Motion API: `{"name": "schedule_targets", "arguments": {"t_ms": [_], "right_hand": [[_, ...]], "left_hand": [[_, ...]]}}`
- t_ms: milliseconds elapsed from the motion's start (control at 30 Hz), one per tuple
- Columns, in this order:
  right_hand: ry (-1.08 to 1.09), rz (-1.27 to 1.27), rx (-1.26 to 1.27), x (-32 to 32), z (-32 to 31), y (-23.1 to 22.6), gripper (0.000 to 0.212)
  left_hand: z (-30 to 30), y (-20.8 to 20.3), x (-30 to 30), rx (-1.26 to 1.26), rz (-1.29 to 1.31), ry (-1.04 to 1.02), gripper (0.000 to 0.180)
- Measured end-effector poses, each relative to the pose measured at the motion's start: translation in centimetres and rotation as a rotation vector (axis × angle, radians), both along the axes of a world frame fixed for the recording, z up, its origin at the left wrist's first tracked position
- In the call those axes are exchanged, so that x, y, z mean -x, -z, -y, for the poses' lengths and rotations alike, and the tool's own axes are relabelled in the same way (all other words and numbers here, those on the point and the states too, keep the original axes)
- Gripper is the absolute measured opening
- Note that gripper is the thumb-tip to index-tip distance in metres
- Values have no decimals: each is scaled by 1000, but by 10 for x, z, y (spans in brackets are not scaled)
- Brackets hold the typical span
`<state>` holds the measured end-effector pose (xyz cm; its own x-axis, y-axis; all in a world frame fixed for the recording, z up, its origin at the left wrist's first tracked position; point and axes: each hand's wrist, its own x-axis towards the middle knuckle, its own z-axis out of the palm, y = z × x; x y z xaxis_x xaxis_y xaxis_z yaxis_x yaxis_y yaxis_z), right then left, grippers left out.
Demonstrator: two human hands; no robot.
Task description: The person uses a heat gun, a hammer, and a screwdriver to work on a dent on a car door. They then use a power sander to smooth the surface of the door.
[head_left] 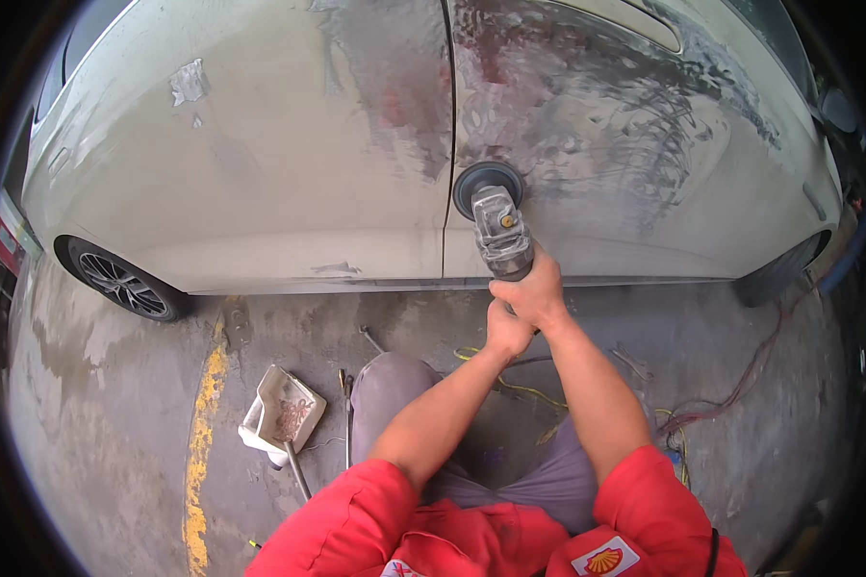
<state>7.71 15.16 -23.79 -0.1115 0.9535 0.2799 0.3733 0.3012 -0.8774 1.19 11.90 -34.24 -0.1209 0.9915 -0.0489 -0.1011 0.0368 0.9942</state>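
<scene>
Both my hands grip a dusty angle grinder [502, 231] that points away from me toward a pale car's side. My right hand [537, 287] is wrapped round its body, just behind the grey head. Closer to me, my left hand [510, 329] closes round the rear end, mostly hiding it. The round dark disc [470, 183] at the front lies against the car door [587, 236], or very near it, beside the vertical door gap [448, 144]. Scuffed grey, reddish and dark sanded patches [635, 135] spread over the panels above.
A white scoop-shaped dustpan [262, 423] with debris lies on the concrete floor to my left, near a metal rod [348, 423]. A yellow cable [524, 388] and reddish hoses [731, 399] run along the floor at right. The front-left wheel [125, 286] stands beyond a yellow line [202, 442].
</scene>
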Motion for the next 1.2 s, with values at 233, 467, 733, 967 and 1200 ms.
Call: {"name": "schedule_targets", "arguments": {"t_ms": [233,467,733,967,1200], "right_hand": [[-24,147,114,-16,13,60,62],[83,258,-48,4,14,-30,56],[173,392,-28,10,27,-36,53],[162,608,64,7,34,-2,50],[201,601,-42,7,29,-15,52]], "left_hand": [[35,23,-24,133,85,-80,34],[4,1,-15,-138,74,75,41],[8,-7,-20,-156,299,234,52],[17,55,-41,2,410,315,53],[-9,77,-38,-63,516,467,44]]}}
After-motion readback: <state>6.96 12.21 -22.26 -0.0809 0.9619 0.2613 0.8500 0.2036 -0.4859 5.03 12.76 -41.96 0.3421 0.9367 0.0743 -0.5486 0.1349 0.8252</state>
